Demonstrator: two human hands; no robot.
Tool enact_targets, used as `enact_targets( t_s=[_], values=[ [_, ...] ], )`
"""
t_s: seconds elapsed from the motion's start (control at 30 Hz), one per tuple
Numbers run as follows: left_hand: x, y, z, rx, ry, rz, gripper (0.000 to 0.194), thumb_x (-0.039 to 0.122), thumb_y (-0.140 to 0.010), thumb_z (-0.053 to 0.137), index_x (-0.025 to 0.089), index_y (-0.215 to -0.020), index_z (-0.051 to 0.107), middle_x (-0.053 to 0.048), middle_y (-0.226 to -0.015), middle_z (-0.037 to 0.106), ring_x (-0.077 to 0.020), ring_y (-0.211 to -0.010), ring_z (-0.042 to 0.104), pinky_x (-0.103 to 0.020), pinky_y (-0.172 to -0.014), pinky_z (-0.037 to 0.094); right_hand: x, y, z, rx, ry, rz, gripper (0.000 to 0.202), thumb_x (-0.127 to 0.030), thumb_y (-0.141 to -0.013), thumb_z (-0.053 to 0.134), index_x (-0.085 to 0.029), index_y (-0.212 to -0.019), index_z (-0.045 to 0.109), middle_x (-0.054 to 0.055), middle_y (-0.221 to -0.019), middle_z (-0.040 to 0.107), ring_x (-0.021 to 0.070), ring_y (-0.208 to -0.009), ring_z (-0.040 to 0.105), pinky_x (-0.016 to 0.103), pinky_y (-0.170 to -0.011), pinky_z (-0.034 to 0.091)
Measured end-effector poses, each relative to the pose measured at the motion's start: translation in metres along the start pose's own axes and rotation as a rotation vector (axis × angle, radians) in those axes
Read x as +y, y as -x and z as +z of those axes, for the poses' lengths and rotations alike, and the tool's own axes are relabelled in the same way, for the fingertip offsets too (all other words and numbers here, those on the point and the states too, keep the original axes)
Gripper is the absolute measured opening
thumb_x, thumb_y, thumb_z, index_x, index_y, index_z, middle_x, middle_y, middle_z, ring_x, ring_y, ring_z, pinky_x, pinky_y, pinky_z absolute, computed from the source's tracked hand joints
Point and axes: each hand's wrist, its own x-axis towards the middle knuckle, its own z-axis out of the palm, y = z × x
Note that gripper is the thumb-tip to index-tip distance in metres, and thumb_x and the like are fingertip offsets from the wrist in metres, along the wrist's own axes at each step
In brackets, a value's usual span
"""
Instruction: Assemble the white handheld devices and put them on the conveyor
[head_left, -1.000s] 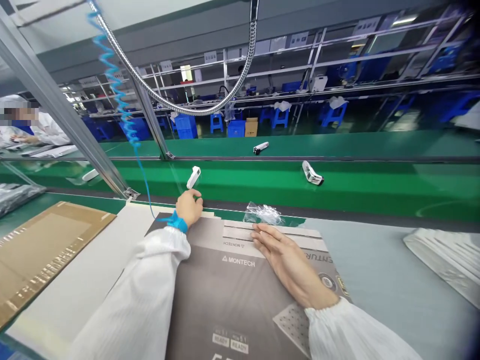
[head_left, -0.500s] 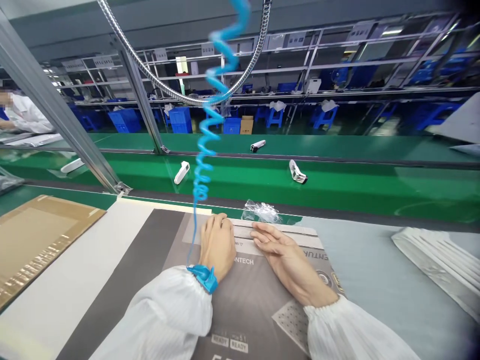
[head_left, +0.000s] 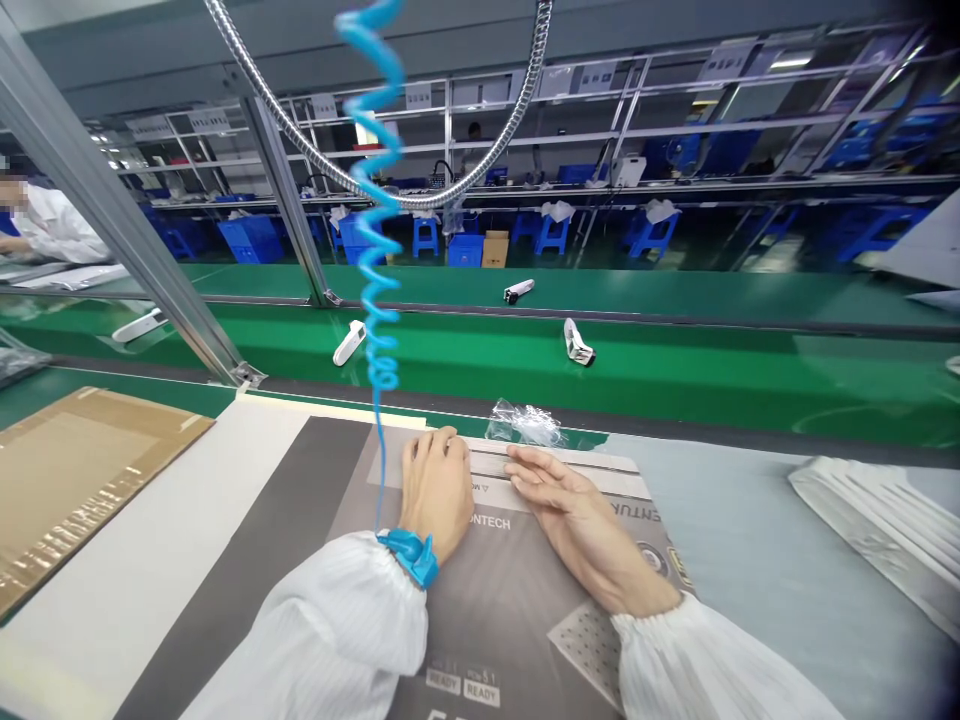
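My left hand (head_left: 437,490) rests palm down on a grey printed sheet (head_left: 510,590), holding nothing, its fingers loosely bent near the far edge. Around that wrist is a blue wrist strap (head_left: 409,556), tied to a blue coiled cord (head_left: 381,260) that hangs from above. On the same sheet, to the right, my right hand (head_left: 574,515) lies on its side, palm turned left and fingers stretched out, with nothing in it. A gap separates the two hands. Just beyond the sheet's far edge lies a crumpled clear plastic bag (head_left: 525,423).
Across the bench runs a green conveyor belt (head_left: 465,355) bearing white handheld devices (head_left: 577,342). Flattened cardboard (head_left: 90,470) lies left; a stack of white pouches (head_left: 877,520) lies right. A metal post (head_left: 127,200) stands at left, and a flexible metal hose (head_left: 330,165) loops overhead. Another person (head_left: 56,225) sits far left.
The devices on the near belt have shifted a little to the left. The coiled cord has swung left. Both hands stay nearly where they were.
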Motion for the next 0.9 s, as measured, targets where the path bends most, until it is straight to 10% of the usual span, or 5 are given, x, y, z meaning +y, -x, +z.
enact_targets(
  t_s=[0.37, 0.73, 0.9],
  values=[
    [0.001, 0.001, -0.003, 0.012, 0.068, -0.012, 0.045, 0.01, -0.087, 0.043, 0.019, -0.131, 0.049, -0.012, -0.132, 0.058, -0.0264, -0.122, 0.052, -0.05, -0.108, 0.03, -0.002, 0.001, 0.002, 0.012, 0.009, 0.006, 0.036, -0.015, -0.062, 0.084, -0.023, -0.096, 0.075, 0.003, -0.11, 0.072, 0.0162, -0.109, 0.063, 0.027, -0.105, 0.044],
    [0.01, 0.003, -0.012, 0.201, 0.122, 0.051, 0.098, -0.006, -0.055, 0.046, 0.031, -0.145, 0.034, -0.003, -0.163, 0.013, -0.0303, -0.151, 0.005, -0.061, -0.119, 0.012, -0.01, 0.003, 0.002, 0.001, 0.067, 0.018, 0.035, -0.02, -0.063, 0.084, -0.022, -0.097, 0.074, 0.004, -0.101, 0.073, 0.0181, -0.104, 0.064, 0.029, -0.096, 0.047],
    [0.008, 0.002, -0.014, 0.068, 0.159, 0.022, 0.074, -0.001, -0.06, 0.052, 0.023, -0.13, 0.051, -0.012, -0.15, 0.039, -0.0309, -0.14, 0.035, -0.059, -0.118, 0.019, -0.057, -0.045, -0.021, 0.121, 0.513, -0.201, 0.029, -0.025, -0.068, 0.077, -0.023, -0.097, 0.072, 0.004, -0.092, 0.071, 0.0187, -0.084, 0.064, 0.034, -0.082, 0.048]
  ],
)
